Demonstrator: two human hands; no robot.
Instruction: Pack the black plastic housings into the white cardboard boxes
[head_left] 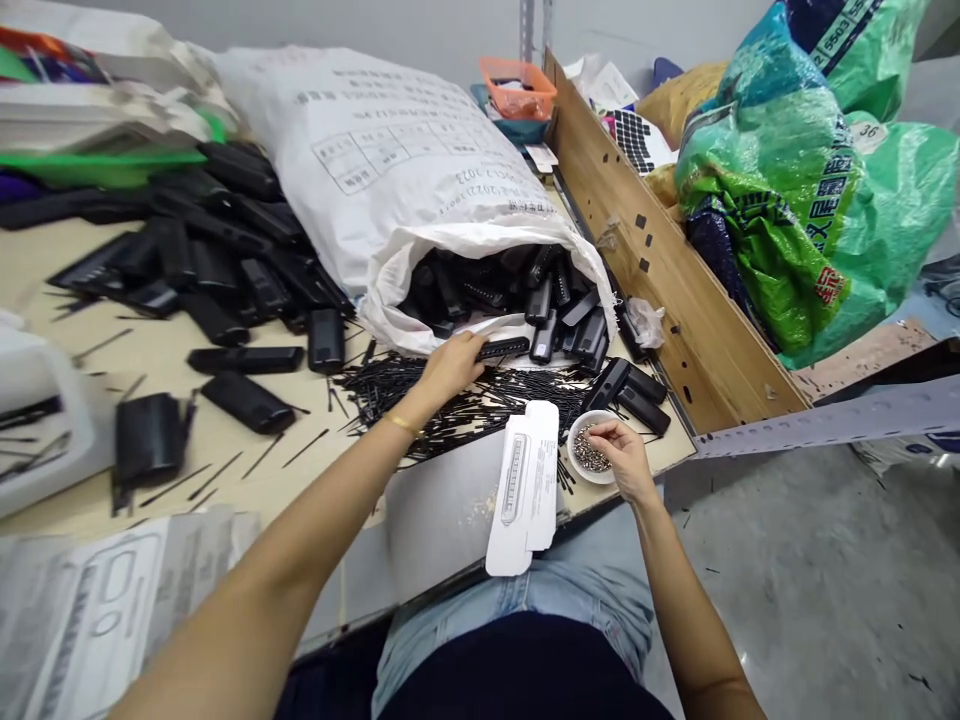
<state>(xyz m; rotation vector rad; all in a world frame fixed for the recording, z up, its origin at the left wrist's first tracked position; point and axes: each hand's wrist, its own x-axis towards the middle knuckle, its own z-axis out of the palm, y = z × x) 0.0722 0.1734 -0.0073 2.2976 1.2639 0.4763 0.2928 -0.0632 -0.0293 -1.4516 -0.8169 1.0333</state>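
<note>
Left hand clamps black piece at mouth of sack
Piece lies sideways across mouth; right hand, fingertips together, over bowl

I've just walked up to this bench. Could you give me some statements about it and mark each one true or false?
1. The right hand has its fingertips at a small white bowl of tiny metallic pieces. True.
2. The left hand is inside the green bag. False: the left hand is at the mouth of the white sack, its fingers at a black piece.
3. Black casings show in the sack's open mouth. True.
4. The orange basket is the thing nearest the person. False: the orange basket is at the back, near the far end of the wooden board.
5. A yellowish band circles the left wrist. True.
</note>
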